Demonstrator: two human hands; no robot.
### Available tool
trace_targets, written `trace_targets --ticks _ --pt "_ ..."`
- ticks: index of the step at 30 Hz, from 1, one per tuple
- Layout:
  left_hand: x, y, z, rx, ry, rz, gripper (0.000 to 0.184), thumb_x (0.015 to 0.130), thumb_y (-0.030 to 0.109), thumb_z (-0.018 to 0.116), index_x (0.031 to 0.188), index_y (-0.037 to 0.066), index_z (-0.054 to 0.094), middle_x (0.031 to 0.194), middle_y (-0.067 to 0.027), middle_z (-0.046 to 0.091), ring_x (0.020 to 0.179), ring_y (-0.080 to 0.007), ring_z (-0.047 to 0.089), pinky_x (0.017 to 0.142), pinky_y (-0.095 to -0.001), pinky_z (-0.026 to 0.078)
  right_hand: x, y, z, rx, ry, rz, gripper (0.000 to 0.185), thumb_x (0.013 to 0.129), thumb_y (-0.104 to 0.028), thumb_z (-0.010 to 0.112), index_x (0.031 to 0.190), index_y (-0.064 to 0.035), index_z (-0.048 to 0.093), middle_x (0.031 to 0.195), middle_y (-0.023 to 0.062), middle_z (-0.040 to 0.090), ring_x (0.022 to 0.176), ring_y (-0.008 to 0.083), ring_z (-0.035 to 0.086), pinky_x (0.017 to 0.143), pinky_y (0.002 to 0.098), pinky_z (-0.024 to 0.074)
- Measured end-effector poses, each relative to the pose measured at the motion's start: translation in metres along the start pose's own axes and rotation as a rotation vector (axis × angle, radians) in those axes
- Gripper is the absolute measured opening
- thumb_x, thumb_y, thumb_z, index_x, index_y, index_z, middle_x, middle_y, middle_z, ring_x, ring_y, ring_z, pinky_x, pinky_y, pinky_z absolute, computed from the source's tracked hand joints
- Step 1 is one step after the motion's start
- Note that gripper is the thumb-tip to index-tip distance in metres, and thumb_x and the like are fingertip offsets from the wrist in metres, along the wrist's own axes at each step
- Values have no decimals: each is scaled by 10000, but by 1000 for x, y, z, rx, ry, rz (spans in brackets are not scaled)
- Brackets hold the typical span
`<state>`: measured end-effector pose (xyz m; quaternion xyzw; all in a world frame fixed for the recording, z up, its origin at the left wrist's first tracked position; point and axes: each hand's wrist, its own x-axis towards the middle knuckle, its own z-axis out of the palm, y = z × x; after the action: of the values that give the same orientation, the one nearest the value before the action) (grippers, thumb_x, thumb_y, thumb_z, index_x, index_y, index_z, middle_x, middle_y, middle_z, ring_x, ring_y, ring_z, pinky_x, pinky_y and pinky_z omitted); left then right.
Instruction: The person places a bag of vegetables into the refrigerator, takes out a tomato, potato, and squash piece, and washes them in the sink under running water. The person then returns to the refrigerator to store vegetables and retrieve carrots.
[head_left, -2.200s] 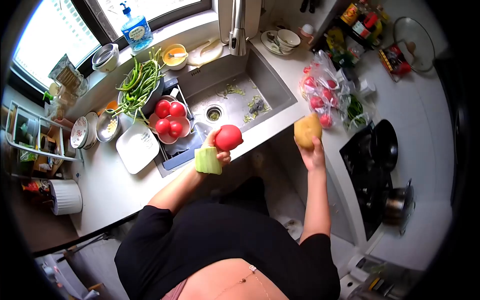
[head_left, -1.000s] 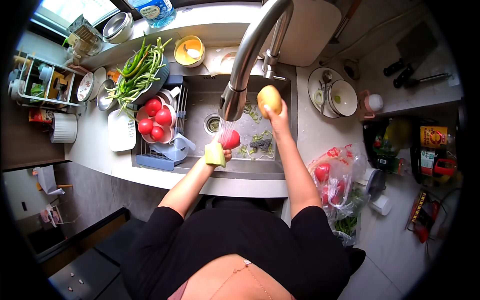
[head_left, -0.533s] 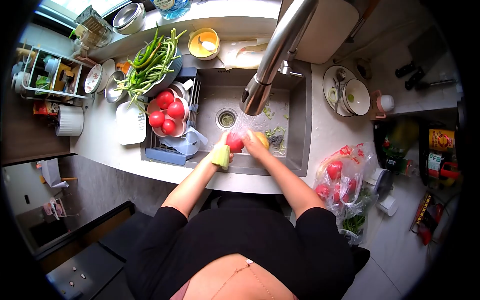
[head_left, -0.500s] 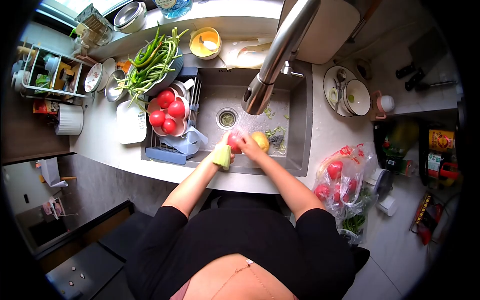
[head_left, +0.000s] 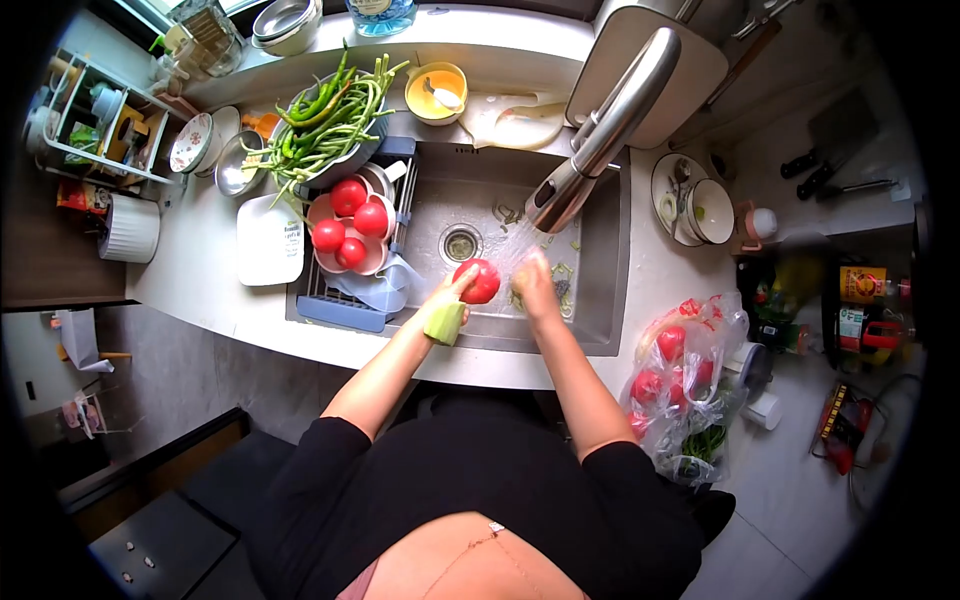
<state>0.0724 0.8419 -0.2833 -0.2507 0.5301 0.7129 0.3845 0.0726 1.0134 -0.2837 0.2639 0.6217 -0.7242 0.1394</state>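
My left hand (head_left: pixel 448 296) is closed around a wet red tomato (head_left: pixel 480 282) over the near part of the sink (head_left: pixel 425 190). A pale green, blocky thing (head_left: pixel 443 323) sits against my left wrist; whether it is held or worn I cannot tell. To the right of the tomato, apart from it, my right hand (head_left: pixel 537 285) is in the water stream below the faucet (head_left: pixel 560 195). Its fingers are blurred, and anything in them is hidden. Green peelings (head_left: pixel 562 285) lie on the sink floor beyond the right hand.
Several tomatoes (head_left: pixel 348 197) fill a pink bowl on the dish rack (head_left: pixel 345 313). Green beans and peppers (head_left: pixel 335 125) overflow a bowl behind it. Plates (head_left: pixel 665 195) stand right of the sink. A plastic bag (head_left: pixel 690 370) of tomatoes sits at the near right.
My right hand has come off the tomato and moved right, under the water. The yellow, round vegetable beside it no longer shows. The view has shifted slightly.
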Motion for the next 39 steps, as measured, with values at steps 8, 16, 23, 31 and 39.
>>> trace_targets --ticks 8,16,23,31,39 --pt "-3 9 -21 152 35 42 625 772 538 637 1177 104 442 703 -71 537 356 -128 454 325 -258 378 -22 -131 36 -87 194 -887 686 826 -226 673 1313 -22 235 1098 91 460 942 151 469 871 293 396" --pt "20 23 -40 141 106 104 522 763 557 629 1047 123 574 676 -31 550 438 -125 466 376 -266 390 12 -143 94 -65 419 -990 415 854 -269 622 1066 -5 382 854 31 469 747 118 456 734 256 406" --pt "48 45 -51 54 132 136 549 752 598 619 1049 138 589 670 -39 567 432 -142 499 376 -261 427 40 -143 113 -175 575 -1089 426 833 -274 627 1057 -8 382 843 63 506 746 174 510 737 315 434" --pt "44 56 -43 1 56 109 564 815 620 523 1092 132 570 784 -52 605 571 -145 563 422 -273 446 54 -46 82 -519 188 -1066 583 797 -303 678 1239 -39 404 1169 185 491 1113 332 471 946 405 367" --pt "74 23 -37 169 180 435 538 889 505 468 1164 43 461 902 -150 597 643 -250 609 571 -326 491 77 31 93 112 -12 -327 346 845 -219 634 1121 -34 537 1035 76 578 956 175 560 848 299 451"
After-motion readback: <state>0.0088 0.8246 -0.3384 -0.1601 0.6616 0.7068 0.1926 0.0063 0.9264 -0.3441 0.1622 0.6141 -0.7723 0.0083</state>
